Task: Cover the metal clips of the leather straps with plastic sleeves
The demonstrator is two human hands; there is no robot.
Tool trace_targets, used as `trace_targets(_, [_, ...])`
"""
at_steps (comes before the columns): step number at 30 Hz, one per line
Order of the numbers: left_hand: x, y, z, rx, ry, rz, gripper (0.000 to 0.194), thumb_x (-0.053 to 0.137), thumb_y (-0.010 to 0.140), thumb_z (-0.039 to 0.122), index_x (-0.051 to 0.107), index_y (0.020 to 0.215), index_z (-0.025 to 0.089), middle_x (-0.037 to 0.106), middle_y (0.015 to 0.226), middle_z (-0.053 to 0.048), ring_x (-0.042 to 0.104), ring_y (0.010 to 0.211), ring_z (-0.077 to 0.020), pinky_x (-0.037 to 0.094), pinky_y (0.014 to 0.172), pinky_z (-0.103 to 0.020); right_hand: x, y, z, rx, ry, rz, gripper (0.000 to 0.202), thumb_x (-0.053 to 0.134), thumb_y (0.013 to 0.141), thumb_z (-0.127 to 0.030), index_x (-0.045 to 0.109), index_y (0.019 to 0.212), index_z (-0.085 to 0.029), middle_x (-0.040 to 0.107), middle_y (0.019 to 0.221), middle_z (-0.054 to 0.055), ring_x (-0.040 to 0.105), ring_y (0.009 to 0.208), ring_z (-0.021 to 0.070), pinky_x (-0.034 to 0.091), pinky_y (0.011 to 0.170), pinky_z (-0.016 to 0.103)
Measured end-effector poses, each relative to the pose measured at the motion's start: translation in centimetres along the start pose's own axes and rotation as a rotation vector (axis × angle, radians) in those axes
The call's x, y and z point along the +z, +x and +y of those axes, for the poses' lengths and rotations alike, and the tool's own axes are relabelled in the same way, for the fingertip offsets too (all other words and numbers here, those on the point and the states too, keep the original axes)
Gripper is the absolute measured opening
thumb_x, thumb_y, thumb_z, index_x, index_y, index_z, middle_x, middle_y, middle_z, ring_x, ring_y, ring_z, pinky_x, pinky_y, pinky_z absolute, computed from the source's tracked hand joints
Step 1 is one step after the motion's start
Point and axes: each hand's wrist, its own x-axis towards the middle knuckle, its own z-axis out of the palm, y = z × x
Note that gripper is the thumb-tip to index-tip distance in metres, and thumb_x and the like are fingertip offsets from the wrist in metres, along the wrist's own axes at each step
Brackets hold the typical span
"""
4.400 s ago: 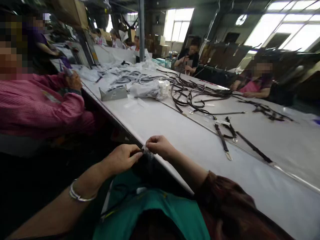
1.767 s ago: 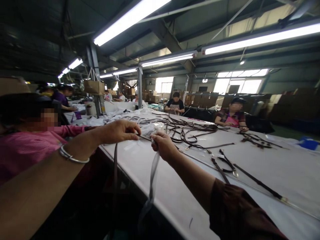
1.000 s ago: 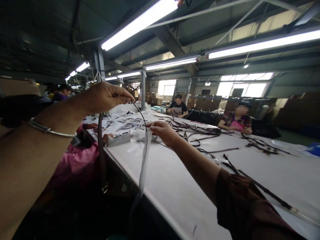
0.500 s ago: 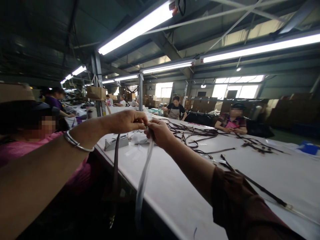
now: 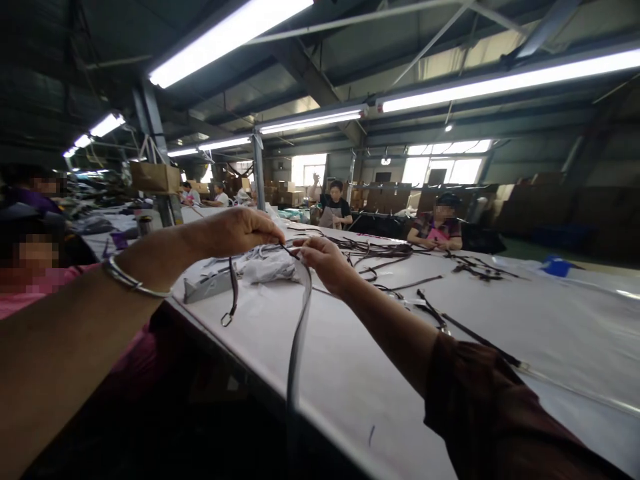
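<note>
A long white counter [image 5: 350, 373] runs through the lit workshop. My left hand [image 5: 240, 230] pinches a dark strap [image 5: 233, 287], its metal end dangling. My right hand [image 5: 323, 262], just beside it, grips a clear sleeve [image 5: 299, 333] hanging down. More straps [image 5: 380, 257] lie beyond.

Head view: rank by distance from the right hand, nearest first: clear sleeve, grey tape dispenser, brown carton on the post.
1. clear sleeve: pinched in the right hand, hanging below it.
2. grey tape dispenser: on the table, to its left.
3. brown carton: far left, up on the post.
</note>
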Motion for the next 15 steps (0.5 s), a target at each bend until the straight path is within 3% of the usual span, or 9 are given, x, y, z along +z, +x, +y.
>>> trace_targets(3, [2.1,1.8,0.9,0.061,-0.043,-0.007,0.026,0.059,0.089,0.033,0.079,0.098,0.019,0.075,0.088,-0.004,0.068,0.081,-0.0147,0.051,0.077,-0.023,1.0,1.2,-1.2,0.085,0.174,-0.007,0.010,0.062,0.072,-0.024,0.057,0.079,-0.018,0.063,0.069,0.000,0.059,0.061,0.0137,0.044,0.053,0.023])
trace_targets(6, [2.9,1.1,0.4,-0.013,-0.091,-0.092,0.026,0.062,0.087,0.034,0.077,0.103,0.021,0.077,0.095,-0.003,0.069,0.086,-0.0158,0.051,0.081,-0.023,0.3,0.3,0.3,0.167,0.200,0.103,0.012,0.064,0.073,-0.024,0.056,0.080,-0.017,0.051,0.055,-0.004,0.048,0.045,0.0103,0.030,0.040,0.018])
trace_targets(10, [0.7,-2.7,-3.0,-0.244,-0.022,-0.023,0.032,0.064,0.086,0.040,0.075,0.109,0.020,0.077,0.105,-0.002,0.068,0.095,-0.0167,0.048,0.090,-0.025,-2.7,-2.8,4.0,0.309,0.170,0.252,0.022,0.072,0.071,-0.029,0.058,0.082,-0.016,0.047,0.052,-0.005,0.040,0.041,0.0068,0.023,0.040,0.017])
trace_targets(15, [-3.3,-6.7,-6.6,-0.436,0.119,-0.002,0.035,0.065,0.077,0.041,0.076,0.104,0.021,0.078,0.096,-0.001,0.066,0.087,-0.0168,0.046,0.084,-0.025,-5.1,-5.9,7.3,0.395,0.134,0.304,0.027,0.070,0.066,-0.033,0.058,0.082,-0.016,0.047,0.047,-0.006,0.036,0.038,0.0070,0.019,0.039,0.018])
